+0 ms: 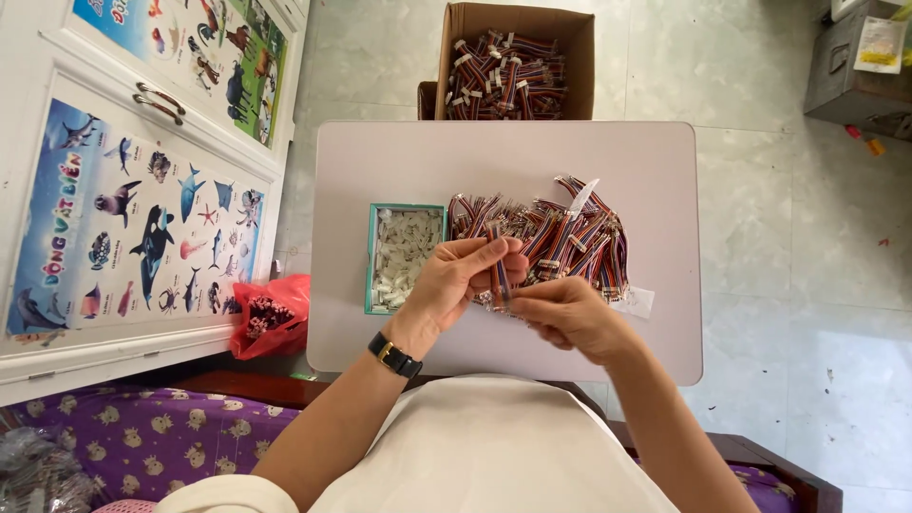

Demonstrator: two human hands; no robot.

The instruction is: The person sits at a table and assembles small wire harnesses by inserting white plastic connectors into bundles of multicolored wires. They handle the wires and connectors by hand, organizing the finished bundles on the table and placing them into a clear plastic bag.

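Between both hands, the wire bundle (499,266) hangs pinched by left hand (456,277) and, seemingly, right hand (568,313).

Pale tiled floor (760,190) all around, bright with daylight. White cupboard doors (142,190) at nine o'clock carry animal posters. Purple patterned bedding (142,437) at seven, a grey metal box (855,76) at two.

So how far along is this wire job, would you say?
Hard to say exactly. The cardboard box behind the table already holds banded wire bundles. Right now the left hand and right hand hold one wire bundle between them. A big pile of wires and a tray of white connectors sit on the table, so plenty seems left.
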